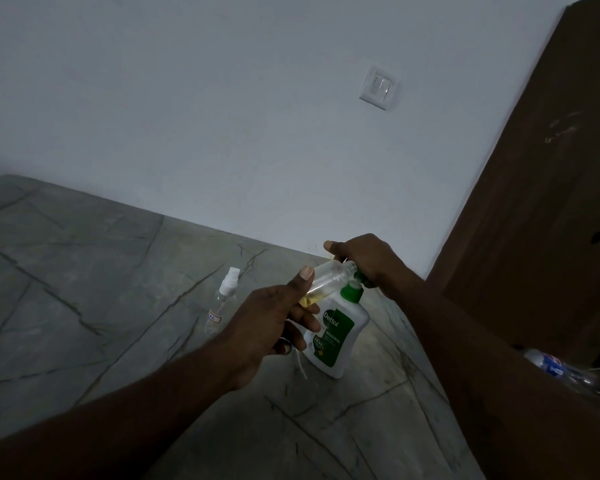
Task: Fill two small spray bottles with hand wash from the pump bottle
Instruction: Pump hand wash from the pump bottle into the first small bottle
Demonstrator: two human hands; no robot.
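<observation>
Liquid (309, 299), yellow, pools in spray bottle (330, 276) gripped by left hand (274, 327); right hand (364, 261) clasps pump (353, 292).

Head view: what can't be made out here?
All head view.
1. Pump bottle head: covered by the right hand.
2. Open spray bottle base: behind left hand fingers.
3. Standing spray bottle label: too small to read.
4. Plastic bottle, far right: too dark and blurred to identify.
</observation>
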